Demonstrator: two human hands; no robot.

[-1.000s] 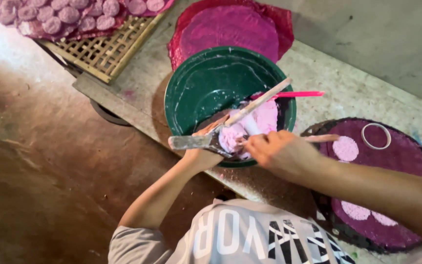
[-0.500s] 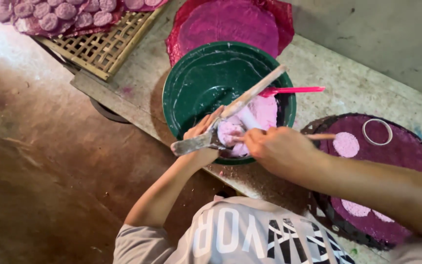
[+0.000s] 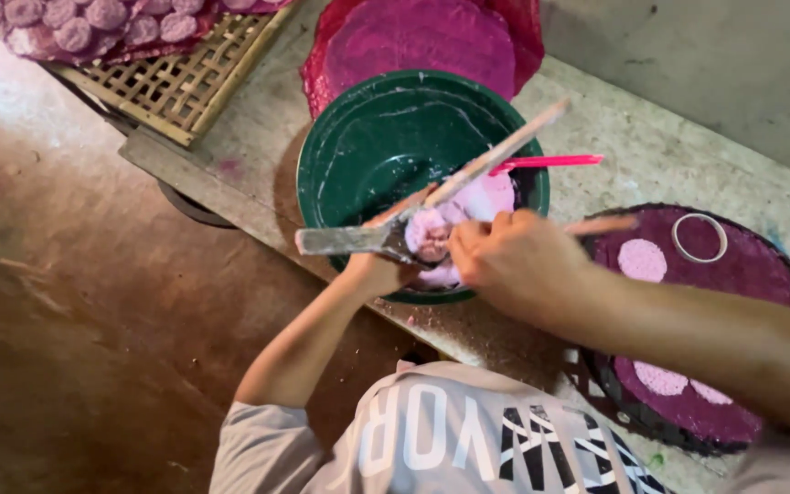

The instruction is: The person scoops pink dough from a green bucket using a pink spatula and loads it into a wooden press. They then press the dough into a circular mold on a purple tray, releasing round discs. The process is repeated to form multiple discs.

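A dark green bowl (image 3: 368, 137) stands on the stone slab and holds a lump of pale pink dough (image 3: 482, 199). My left hand (image 3: 378, 267) is at the bowl's near rim, closed on a flat metal scraper (image 3: 340, 241) whose long pale handle (image 3: 505, 151) slants up to the right. My right hand (image 3: 514, 261) is beside it, over the dough. It grips a thin wooden stick (image 3: 603, 224) that points right, and its fingertips touch the dough on the blade. A pink plastic handle (image 3: 549, 162) lies across the bowl's far rim.
A dark round tray (image 3: 761, 274) at the right carries flat pink discs (image 3: 642, 260) and a metal ring (image 3: 699, 236). A magenta cloth-covered tray (image 3: 413, 37) lies behind the bowl. A woven bamboo rack (image 3: 185, 73) with several pink discs (image 3: 75, 32) sits at top left. The brown floor is at left.
My hands have stayed at the bowl's near rim. The fingers of my left hand have come up around the scraper, and my right hand has closed in on the dough at the blade.
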